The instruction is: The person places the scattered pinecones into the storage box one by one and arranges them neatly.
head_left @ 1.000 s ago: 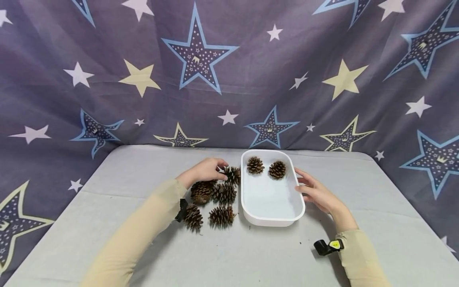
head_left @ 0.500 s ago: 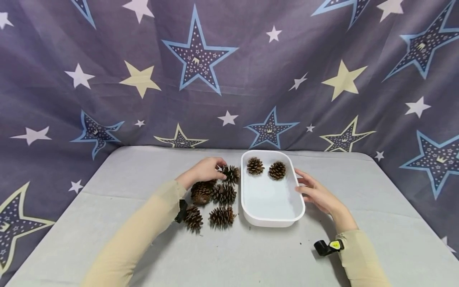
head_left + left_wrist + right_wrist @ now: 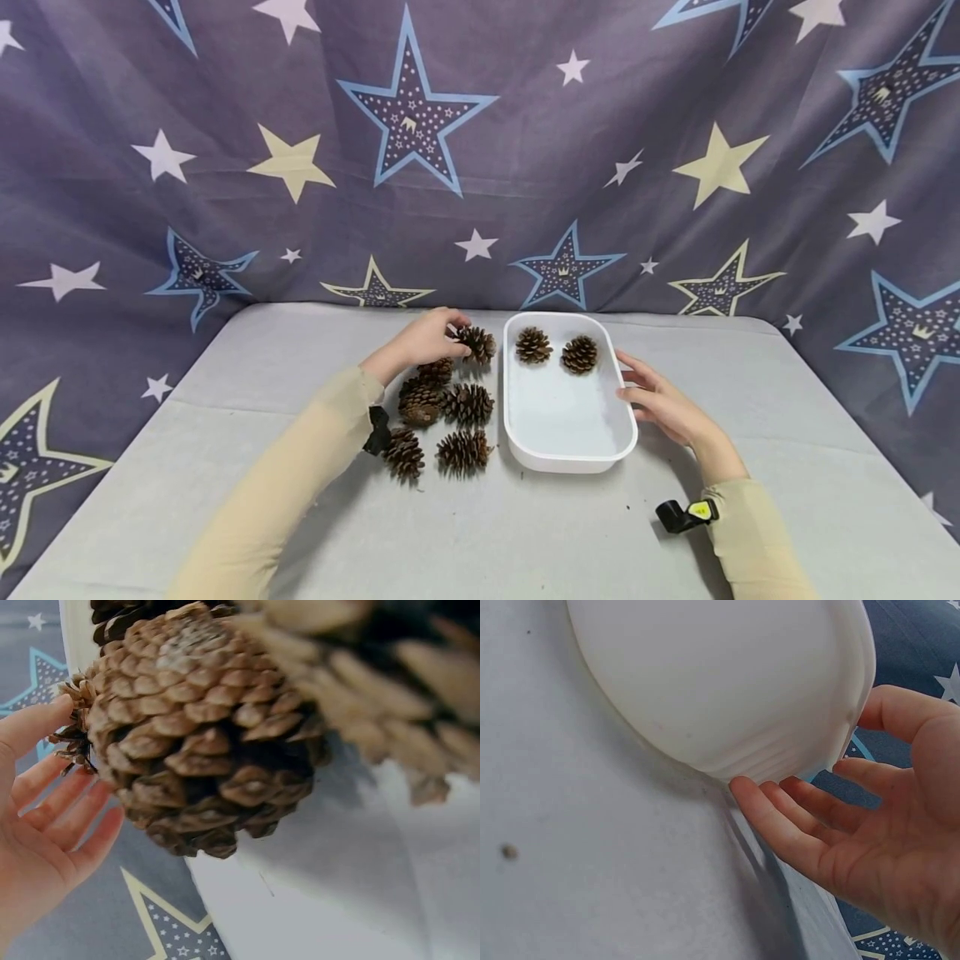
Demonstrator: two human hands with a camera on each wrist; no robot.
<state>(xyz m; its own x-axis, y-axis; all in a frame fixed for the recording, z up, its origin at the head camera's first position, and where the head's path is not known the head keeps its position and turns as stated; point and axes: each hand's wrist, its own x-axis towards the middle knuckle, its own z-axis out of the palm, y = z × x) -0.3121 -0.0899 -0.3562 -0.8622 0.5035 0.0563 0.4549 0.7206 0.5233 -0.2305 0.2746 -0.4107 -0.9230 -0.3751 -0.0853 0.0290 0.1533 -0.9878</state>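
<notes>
By tub, held cone farther fr. others

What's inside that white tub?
Two pine cones sit apart at the far end of the white tub, with its floor showing in front of them. Whatever lies directly beneath the cones is covered, so I can't tell.

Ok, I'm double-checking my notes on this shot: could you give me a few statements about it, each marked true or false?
1. Two pine cones lie inside the white tub. True.
2. They sit at the tub's near end. False: they sit at its far end.
3. The left hand pinches a loose pine cone outside the tub. True.
4. The right hand holds a cone. False: its fingers rest against the tub's outer wall.
5. The backdrop cloth is printed with stars. True.
</notes>
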